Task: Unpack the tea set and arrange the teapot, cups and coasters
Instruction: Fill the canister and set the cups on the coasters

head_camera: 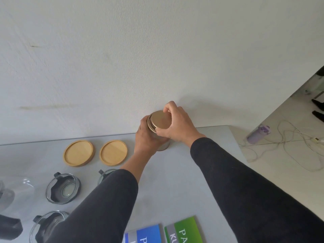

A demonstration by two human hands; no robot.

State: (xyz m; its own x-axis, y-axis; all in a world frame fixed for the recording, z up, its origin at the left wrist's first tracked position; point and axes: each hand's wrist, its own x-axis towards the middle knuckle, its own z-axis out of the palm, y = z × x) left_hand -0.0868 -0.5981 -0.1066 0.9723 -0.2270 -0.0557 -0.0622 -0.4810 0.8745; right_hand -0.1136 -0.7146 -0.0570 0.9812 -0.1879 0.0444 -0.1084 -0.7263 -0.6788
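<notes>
Hands meet on a small cylindrical metal tin (162, 146) standing at the far edge of the grey tabletop (175, 181), against the white wall (157, 50). The tin's body is gripped by the left hand (146, 137), fingers wrapped round it, while its round gold-coloured lid (161, 119) is pinched at the rim by the curled fingers of the right hand (177, 123). The lid is seen tilted on the rim, so whether it is being lifted off or pressed on cannot be told.

Two round wooden coasters (79, 153) (113, 152) are laid side by side just left of the tin, near the far edge. Nearer the front edge, clear glass cups with black handles (63, 188) are set out but not yet placed on the coasters; one is partly hidden by the left sleeve. A glass teapot (10, 195) is cut off at the left edge.

The step in hand is judged to be the handling of the tin. Next, a steady grip on the body would be needed while the lid is seated or removed squarely.
</notes>
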